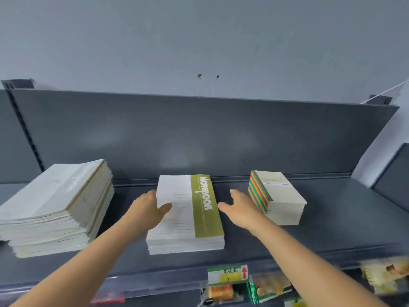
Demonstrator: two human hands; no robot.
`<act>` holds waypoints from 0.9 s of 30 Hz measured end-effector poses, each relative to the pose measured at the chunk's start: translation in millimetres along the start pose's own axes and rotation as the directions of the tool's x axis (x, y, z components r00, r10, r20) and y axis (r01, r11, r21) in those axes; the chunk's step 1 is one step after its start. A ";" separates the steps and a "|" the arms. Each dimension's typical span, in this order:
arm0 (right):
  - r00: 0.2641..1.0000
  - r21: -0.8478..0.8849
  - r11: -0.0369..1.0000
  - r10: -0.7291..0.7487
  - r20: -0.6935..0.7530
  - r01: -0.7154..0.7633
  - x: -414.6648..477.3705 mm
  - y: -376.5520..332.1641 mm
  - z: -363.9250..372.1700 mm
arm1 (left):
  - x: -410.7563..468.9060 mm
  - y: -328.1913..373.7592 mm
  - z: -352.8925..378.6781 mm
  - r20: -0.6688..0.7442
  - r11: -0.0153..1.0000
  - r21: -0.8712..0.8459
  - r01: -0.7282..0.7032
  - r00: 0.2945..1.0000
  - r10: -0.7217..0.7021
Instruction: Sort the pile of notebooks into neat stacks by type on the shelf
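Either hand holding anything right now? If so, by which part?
Left hand touches the middle notebook stack at its left edge, thumb on the top cover; whether it grips cannot be told. Right hand is open, holding nothing.
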State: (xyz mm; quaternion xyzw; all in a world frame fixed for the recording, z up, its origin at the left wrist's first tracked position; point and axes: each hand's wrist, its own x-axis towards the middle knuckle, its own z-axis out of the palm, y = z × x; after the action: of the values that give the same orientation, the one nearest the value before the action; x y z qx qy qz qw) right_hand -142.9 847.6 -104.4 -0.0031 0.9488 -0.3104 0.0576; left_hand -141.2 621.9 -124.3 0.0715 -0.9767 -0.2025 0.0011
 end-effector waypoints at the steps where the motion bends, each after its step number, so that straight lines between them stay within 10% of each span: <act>1: 0.995 0.097 0.992 0.080 0.064 -0.086 -4.3 -5.6 16.0 | -2.4 -9.8 3.8 0.063 0.994 -0.086 0.071 0.996 -0.066; 9: 0.921 0.406 0.827 0.369 0.129 -0.388 2.4 2.2 68.9 | -5.0 -31.9 32.4 0.313 0.846 -0.475 0.241 0.945 -0.093; 23: 0.886 0.395 0.797 0.448 0.120 -0.457 8.2 0.8 69.6 | -7.9 -24.4 29.4 0.286 0.923 -0.353 0.151 0.957 -0.047; 27: 0.936 0.268 0.897 0.339 0.098 -0.353 -2.7 0.2 61.4 | -6.3 -29.9 18.6 0.314 0.995 -0.095 0.039 0.949 -0.007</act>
State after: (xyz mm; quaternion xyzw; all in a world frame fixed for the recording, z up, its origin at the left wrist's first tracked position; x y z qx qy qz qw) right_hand -133.3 811.7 -153.3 0.1660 0.8787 -0.4267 0.1350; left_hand -131.4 603.1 -153.1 0.0497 -0.9522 -0.2600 -0.1526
